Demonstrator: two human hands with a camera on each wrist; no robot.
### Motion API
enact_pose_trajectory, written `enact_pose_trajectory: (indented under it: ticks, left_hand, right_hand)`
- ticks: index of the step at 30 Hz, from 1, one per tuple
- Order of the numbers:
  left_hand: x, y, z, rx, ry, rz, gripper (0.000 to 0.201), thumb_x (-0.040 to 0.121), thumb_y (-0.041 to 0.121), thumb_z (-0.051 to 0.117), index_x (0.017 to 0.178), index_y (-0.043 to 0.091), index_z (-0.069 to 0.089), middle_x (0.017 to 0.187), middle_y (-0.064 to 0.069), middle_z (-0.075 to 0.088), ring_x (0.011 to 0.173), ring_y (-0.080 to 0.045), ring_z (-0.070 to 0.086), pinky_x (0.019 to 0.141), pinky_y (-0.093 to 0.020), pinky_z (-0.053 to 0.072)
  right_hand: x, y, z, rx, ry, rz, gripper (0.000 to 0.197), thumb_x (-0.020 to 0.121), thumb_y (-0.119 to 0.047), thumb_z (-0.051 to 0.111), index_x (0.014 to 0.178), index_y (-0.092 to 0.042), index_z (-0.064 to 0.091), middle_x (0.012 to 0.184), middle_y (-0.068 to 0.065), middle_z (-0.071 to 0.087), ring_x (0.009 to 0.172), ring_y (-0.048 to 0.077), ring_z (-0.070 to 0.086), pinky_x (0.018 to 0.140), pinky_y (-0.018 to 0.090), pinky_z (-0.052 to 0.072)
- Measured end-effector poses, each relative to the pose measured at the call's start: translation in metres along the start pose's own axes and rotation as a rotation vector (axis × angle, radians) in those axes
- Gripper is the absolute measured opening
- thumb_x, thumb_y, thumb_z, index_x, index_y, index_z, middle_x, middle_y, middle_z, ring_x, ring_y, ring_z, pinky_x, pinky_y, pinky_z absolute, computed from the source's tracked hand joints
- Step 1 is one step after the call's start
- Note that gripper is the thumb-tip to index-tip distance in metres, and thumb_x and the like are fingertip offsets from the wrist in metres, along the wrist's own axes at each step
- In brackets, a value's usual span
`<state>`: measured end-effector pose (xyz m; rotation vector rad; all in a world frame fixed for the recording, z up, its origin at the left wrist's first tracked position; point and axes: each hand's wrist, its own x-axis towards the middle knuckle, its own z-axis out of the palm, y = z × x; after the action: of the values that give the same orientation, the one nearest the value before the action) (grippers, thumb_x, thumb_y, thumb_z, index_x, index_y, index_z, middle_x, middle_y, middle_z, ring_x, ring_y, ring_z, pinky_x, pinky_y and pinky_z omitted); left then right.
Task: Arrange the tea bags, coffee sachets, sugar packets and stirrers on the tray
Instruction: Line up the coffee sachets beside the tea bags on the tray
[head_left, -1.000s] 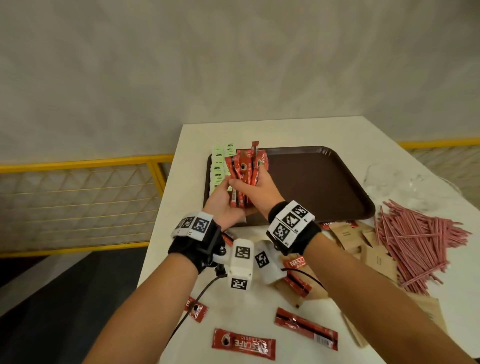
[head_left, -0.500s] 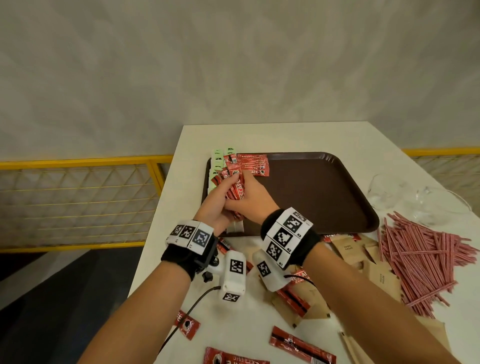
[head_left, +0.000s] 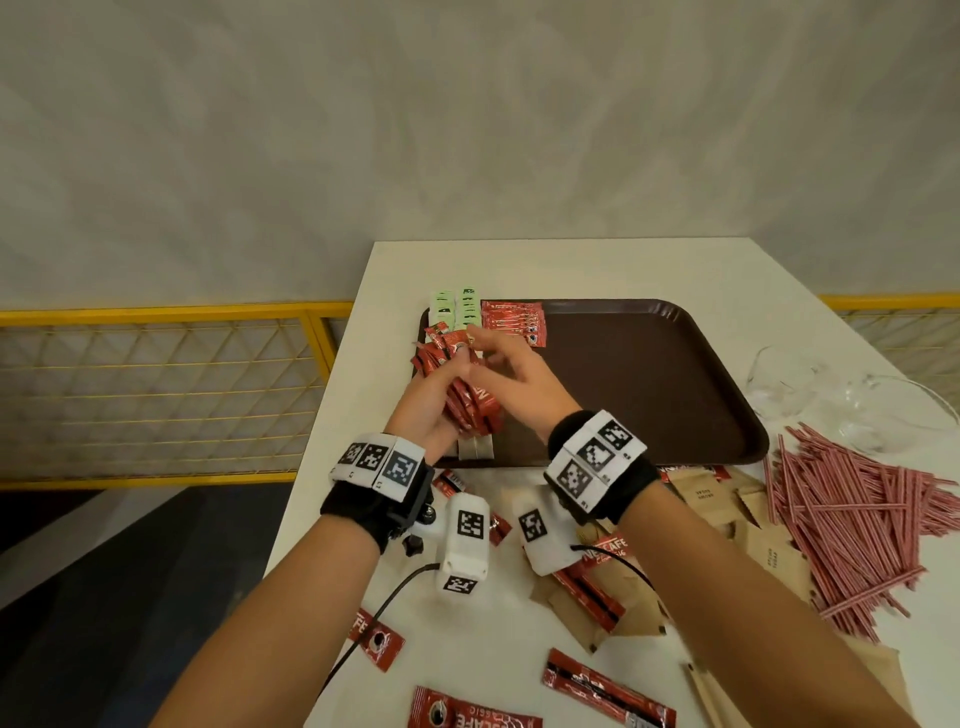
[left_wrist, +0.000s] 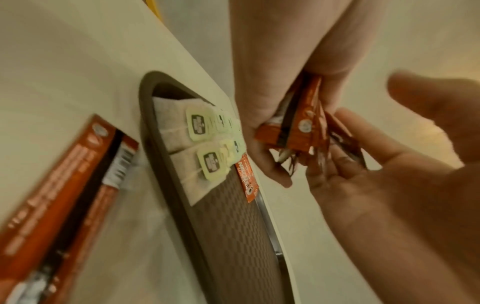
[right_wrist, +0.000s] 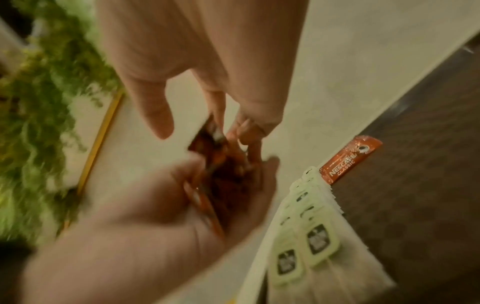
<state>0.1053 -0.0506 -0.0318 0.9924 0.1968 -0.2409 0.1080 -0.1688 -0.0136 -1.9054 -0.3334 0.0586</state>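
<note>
Gripping one sachet-bundle (head_left: 475, 410): left hand (head_left: 423, 413), right hand (head_left: 524, 384).

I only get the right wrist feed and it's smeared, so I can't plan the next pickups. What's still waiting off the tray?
Observer: The head view shows a heap of pink stirrers lying on the table to the right of the tray.
Operator: And the sugar?
Observer: Brown sugar packets lie on the table at the tray's near edge, beside the stirrers.
Operator: Any coffee left out?
Observer: Yes, several coffee sachets lie scattered on the table nearest the person.
</note>
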Motion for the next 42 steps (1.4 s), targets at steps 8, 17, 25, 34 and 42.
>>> enact_pose_trajectory:
  ticks: [8,17,25,34,42]
  left_hand:
    - [-0.006,-0.003,-0.011,0.182,-0.004,-0.01,0.071,0.067,0.038,0.07,0.134,0.023,0.048,0.119,-0.008,0.064,0.109,-0.025,0.06,0.088,-0.046,0.049]
    - [-0.009,-0.001,-0.013,0.196,-0.042,-0.002,0.053,0.082,0.029,0.063,0.133,0.023,0.049,0.125,-0.008,0.062,0.115,-0.026,0.058,0.095,-0.055,0.044]
    - [0.002,0.005,-0.019,0.119,0.042,0.093,0.056,0.075,0.015,0.072,0.128,0.015,0.055,0.12,-0.01,0.065,0.112,-0.026,0.061,0.095,-0.046,0.048]
    - [0.013,0.022,-0.016,0.338,0.123,0.146,0.037,0.081,0.007,0.069,0.115,0.016,0.06,0.11,-0.006,0.069,0.101,-0.02,0.066,0.094,-0.044,0.049]
    - [0.024,0.036,-0.012,0.501,0.234,0.293,0.032,0.084,0.012,0.068,0.115,0.012,0.06,0.108,-0.003,0.067,0.099,-0.016,0.064,0.091,-0.034,0.049]
  right_hand:
    - [0.012,-0.009,-0.021,0.191,-0.216,0.196,0.058,0.084,-0.009,0.066,0.137,-0.007,0.042,0.074,-0.002,0.057,0.072,0.018,0.054,0.055,0.016,0.047]
    - [0.011,-0.007,-0.024,0.618,0.101,0.302,0.046,0.085,0.005,0.06,0.124,-0.01,0.041,0.096,0.009,0.062,0.08,0.018,0.064,0.066,0.027,0.059]
    - [0.011,0.004,-0.027,0.788,0.014,0.331,0.019,0.093,-0.012,0.055,0.111,-0.008,0.058,0.1,0.01,0.067,0.08,0.017,0.069,0.074,0.032,0.059]
    - [0.031,0.004,-0.036,-0.168,-0.137,0.164,0.027,0.09,-0.023,0.06,0.115,-0.013,0.061,0.105,-0.002,0.058,0.096,0.011,0.057,0.075,0.023,0.052]
    - [0.068,0.012,-0.06,-0.355,-0.146,0.151,0.023,0.091,-0.014,0.058,0.113,-0.007,0.058,0.098,0.009,0.068,0.083,0.016,0.059,0.067,0.017,0.044]
